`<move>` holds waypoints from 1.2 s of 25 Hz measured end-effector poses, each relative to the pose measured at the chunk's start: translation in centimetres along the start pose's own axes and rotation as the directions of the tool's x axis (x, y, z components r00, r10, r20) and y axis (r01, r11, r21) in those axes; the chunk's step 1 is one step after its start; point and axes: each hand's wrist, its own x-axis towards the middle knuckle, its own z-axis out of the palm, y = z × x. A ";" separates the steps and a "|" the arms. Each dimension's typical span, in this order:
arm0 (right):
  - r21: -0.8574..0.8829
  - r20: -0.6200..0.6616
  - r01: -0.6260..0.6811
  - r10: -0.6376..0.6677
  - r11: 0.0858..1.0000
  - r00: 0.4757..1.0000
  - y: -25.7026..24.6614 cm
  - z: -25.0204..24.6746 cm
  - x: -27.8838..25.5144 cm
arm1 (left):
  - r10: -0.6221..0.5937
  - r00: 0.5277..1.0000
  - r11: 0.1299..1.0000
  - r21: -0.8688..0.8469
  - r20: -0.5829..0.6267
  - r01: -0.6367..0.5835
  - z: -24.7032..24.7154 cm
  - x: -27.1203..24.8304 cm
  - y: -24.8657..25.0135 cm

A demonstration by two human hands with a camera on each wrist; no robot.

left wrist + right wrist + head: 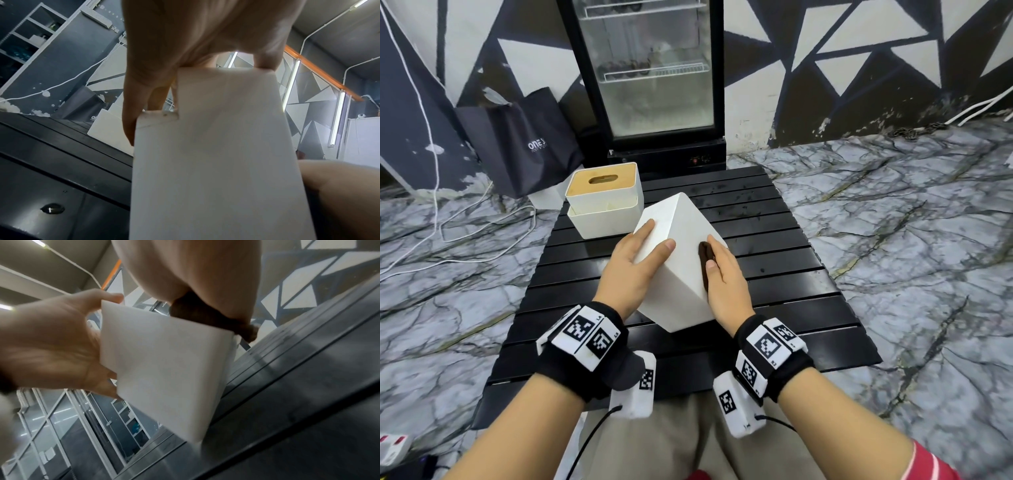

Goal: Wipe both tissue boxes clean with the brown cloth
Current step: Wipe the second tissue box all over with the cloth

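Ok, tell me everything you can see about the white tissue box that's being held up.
The white tissue box is plain, smooth, plastic-looking. It is tilted, one edge uppermost, its low corner near the black slatted table. The left hand grips its left face, thumb over the edge; the right hand presses the brown cloth against its right face.

The plain white tissue box [681, 274] is sitting tilted on one corner over the middle of the black slatted table [774, 274], a long edge facing up, and the left hand [633, 270] is gripping its left side. The brown cloth [705, 257], dark and bunched, is lying against the box's right face, and the right hand [726, 277] is pressing it there with flat fingers. The second tissue box [604, 202], white with a light wooden lid and an oval slot, is standing upright at the table's far left, just behind the tilted one.
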 end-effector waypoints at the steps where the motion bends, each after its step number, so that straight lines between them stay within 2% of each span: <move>1: 0.012 -0.019 -0.030 0.031 0.999 0.999 0.1 0.2 -0.5 | -0.002 1.000 1.000 -0.009 -0.004 0.002 0.0 0.0 0.0; 3: 0.022 -0.033 -0.072 0.073 0.997 0.997 -0.1 0.8 -1.2 | -0.005 1.000 1.000 -0.007 -0.004 0.005 0.0 -0.1 0.1; 8: 0.036 -0.002 0.014 -0.014 0.999 1.000 -0.9 1.0 -1.6 | -0.014 1.000 1.000 0.022 -0.002 0.014 0.0 -0.4 0.5; 13: 0.067 -0.033 -0.021 0.023 0.998 0.999 -1.2 0.7 -2.5 | -0.004 1.000 1.000 0.012 0.031 0.004 0.2 -0.7 1.2; 19: 0.108 -0.006 0.152 -0.152 0.982 0.988 -3.8 1.2 -1.4 | 0.035 0.997 0.998 0.040 0.069 -0.038 0.5 -0.5 1.2; 23: 0.125 0.002 0.105 -0.106 0.987 0.994 -3.2 1.1 -1.4 | 0.042 0.998 0.999 -0.005 0.053 -0.042 0.2 -0.4 0.9; 30: 0.162 -0.007 0.183 -0.184 0.970 0.983 -4.1 2.0 -0.5 | 0.044 0.994 0.999 -0.023 0.101 -0.042 0.0 -0.2 1.1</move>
